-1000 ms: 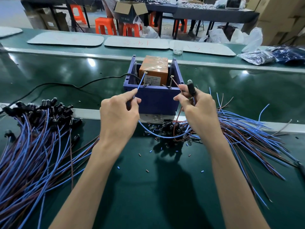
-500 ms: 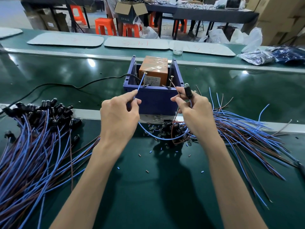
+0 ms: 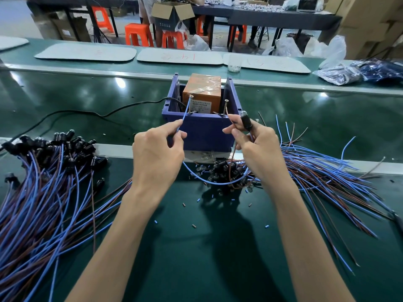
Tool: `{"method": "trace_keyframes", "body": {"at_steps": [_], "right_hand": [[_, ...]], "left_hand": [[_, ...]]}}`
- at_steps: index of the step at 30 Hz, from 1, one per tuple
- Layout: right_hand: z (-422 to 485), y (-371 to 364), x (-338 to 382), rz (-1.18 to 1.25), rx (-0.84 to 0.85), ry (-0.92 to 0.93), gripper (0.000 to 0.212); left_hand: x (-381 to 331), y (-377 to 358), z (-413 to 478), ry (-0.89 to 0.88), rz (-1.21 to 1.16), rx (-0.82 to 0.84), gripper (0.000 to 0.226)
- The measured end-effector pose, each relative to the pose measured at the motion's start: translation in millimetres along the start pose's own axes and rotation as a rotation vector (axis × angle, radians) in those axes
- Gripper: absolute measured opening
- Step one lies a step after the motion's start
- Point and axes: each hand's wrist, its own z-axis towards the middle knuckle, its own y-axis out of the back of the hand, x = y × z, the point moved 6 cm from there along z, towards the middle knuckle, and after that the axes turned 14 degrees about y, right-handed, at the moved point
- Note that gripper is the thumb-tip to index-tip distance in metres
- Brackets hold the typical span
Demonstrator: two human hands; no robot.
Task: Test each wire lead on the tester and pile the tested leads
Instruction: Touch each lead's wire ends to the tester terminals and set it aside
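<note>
The tester is an orange block (image 3: pixel 201 92) inside a blue bin (image 3: pixel 202 129), with two upright metal screws at its front. My left hand (image 3: pixel 158 153) pinches the blue wire (image 3: pixel 184 118) of one lead, its tip up against the left screw (image 3: pixel 191 103). My right hand (image 3: pixel 257 147) pinches the brown wire (image 3: pixel 230 118) of the same lead near the right screw (image 3: pixel 225 106) and also holds the lead's black lamp holder (image 3: pixel 246 123). The blue wire sags in a loop between both hands. A large pile of leads (image 3: pixel 43 192) lies left; another pile (image 3: pixel 316 171) lies right.
A black power cable (image 3: pixel 87 114) runs left from the bin across the green belt. Small wire offcuts (image 3: pixel 194 225) and loose bulbs (image 3: pixel 222 171) litter the mat below the bin. White trays (image 3: pixel 87 54) and plastic bags (image 3: pixel 340 73) sit on the far side.
My right hand has shifted slightly left and brought the brown wire end closer to the right screw. My left hand has stayed put with the blue wire at the left screw.
</note>
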Motion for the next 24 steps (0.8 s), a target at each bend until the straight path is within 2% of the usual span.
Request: {"method": "trace_keyframes", "body": {"at_steps": [24], "right_hand": [[-1.1,1.1,1.4,0.055,0.027,0.001,0.03]], "left_hand": [[1.3,-0.1,0.2,0.002,-0.009,-0.007,0.029]]}}
